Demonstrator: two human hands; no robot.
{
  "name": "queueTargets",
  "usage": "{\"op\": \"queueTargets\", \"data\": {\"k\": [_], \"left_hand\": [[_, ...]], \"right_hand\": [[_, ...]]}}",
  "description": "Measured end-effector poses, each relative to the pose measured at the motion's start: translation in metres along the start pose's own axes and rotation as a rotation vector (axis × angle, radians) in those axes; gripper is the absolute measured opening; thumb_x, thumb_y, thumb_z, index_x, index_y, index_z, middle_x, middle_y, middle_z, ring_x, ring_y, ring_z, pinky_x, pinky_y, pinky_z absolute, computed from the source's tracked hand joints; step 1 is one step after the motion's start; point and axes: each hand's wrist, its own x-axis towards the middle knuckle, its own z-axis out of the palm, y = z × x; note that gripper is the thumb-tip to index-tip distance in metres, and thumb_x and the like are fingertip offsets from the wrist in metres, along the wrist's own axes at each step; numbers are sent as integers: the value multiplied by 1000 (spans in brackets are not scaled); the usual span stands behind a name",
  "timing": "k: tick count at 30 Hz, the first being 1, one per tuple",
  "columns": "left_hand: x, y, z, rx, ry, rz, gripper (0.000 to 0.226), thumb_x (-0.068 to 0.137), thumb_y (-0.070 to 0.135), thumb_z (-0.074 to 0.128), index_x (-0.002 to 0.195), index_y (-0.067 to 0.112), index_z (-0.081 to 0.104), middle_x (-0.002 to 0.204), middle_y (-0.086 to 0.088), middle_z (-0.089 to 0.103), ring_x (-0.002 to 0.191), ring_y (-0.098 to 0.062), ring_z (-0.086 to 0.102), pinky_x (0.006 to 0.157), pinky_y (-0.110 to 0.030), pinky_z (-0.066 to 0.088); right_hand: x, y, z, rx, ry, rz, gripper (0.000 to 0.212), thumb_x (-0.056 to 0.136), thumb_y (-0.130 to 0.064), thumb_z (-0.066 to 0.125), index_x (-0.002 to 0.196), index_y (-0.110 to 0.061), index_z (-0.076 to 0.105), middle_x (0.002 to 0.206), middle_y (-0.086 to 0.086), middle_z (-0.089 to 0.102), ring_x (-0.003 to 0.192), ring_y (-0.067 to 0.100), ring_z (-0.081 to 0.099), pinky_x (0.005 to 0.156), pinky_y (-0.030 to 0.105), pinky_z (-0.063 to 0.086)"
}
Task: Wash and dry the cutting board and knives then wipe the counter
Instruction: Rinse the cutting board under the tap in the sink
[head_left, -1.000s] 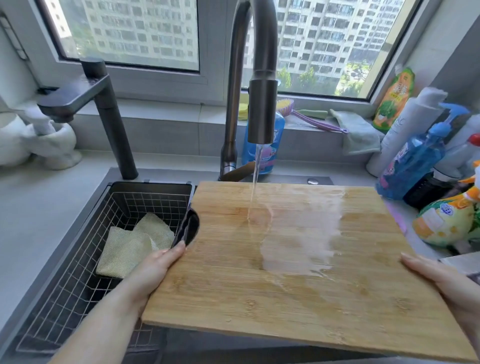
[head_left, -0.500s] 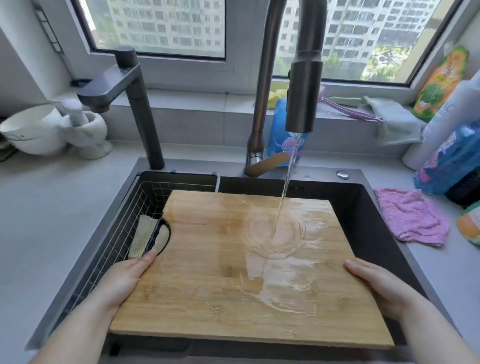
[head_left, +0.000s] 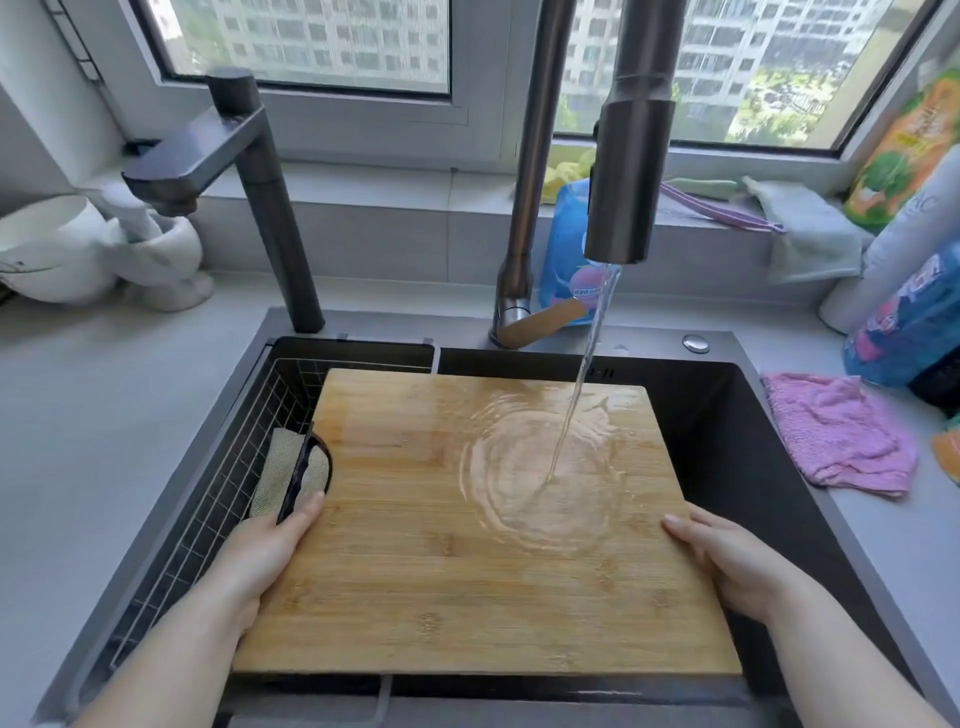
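The bamboo cutting board (head_left: 467, 561) lies flat over the dark sink (head_left: 727, 415), under running water. The left hand (head_left: 260, 556) grasps its left edge and the right hand (head_left: 727, 561) grasps its right edge (thumbs on top, fingers hidden beneath). Water (head_left: 582, 374) from the pull-down faucet (head_left: 623, 182) strikes the board's far right part and spreads in rings. A pink cloth (head_left: 836, 436) lies on the grey surface (head_left: 104, 415) right of the sink. 1 white mortar and pestle (head_left: 166, 260) stands far left, below a window (head_left: 311, 41) facing apartment blocks.
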Motion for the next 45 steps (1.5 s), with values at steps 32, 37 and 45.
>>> {"op": "queueTargets", "data": {"k": [32,37,45], "left_hand": [[2,4,5,202,82,167,80,76,57,47,129,-3,46,125,-22,55,109,-38,53,92,-44,41],[6,1,4,130,76,190,56,87,36,53,125,-5,49,116,-19,59,99,-34,55,83,-36,39],[10,-5,1,60,48,176,62,92,36,45,138,-4,35,146,-16,34,133,-32,34,109,-40,25]], "right_hand": [[73,-18,100,-1339,359,-411,62,98,-45,22,149,-17,0,157,4,-7,145,18,-11,116,32,-8],[100,-35,66,-1233,527,-360,56,99,-39,24,149,-16,15,157,4,9,145,19,5,120,38,4],[87,-32,90,-1404,261,-548,56,99,-39,25,149,-20,6,158,0,-2,145,14,-6,117,29,-5]]}}
